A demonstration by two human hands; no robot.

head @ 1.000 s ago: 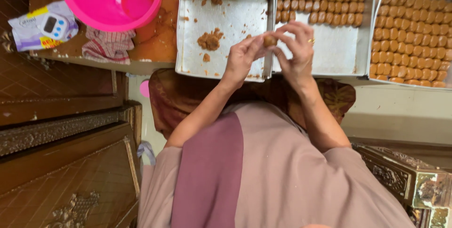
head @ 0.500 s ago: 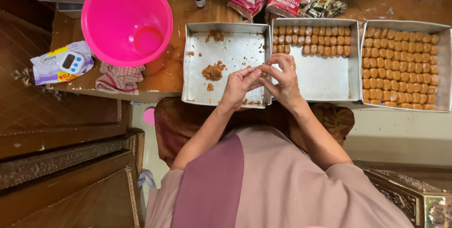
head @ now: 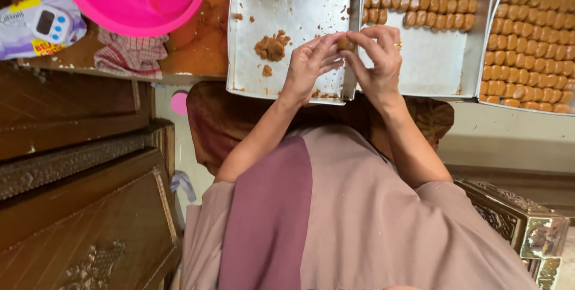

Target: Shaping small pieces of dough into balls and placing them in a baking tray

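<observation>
Above trays, both hands' fingers (head: pixel 328 56) pinching dough piece (head: pixel 345 44)

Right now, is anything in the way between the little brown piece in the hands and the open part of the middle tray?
Nothing visible. The left hand and right hand pinch the brown piece at the edge of the middle tray. The tray's bare floor lies just beside it; the rows of pieces sit only along the far side.
</observation>
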